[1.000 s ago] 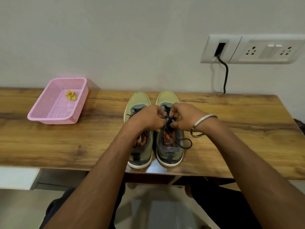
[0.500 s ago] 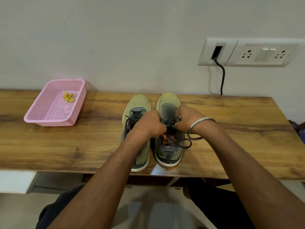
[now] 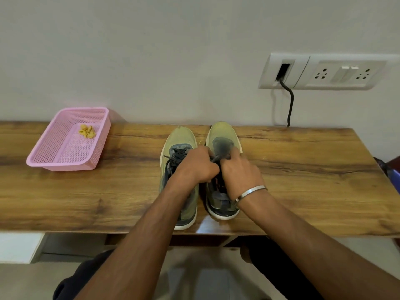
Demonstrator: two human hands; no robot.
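Right hand (image 3: 240,176) turned over laces (image 3: 217,158), wooden table (image 3: 303,180)

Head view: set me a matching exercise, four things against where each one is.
1. basket
2. cable
3. bracelet
4. laces

A. on the right wrist
B. gripped by the left hand and the right hand
C. at the left end of the table
D. hanging from the wall plate

Pairs: 1-C, 2-D, 3-A, 4-B.

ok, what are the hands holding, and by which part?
The left hand and right hand both pinch the dark laces of the shoe on the right, close together over its middle. Exactly where along the laces is hidden.
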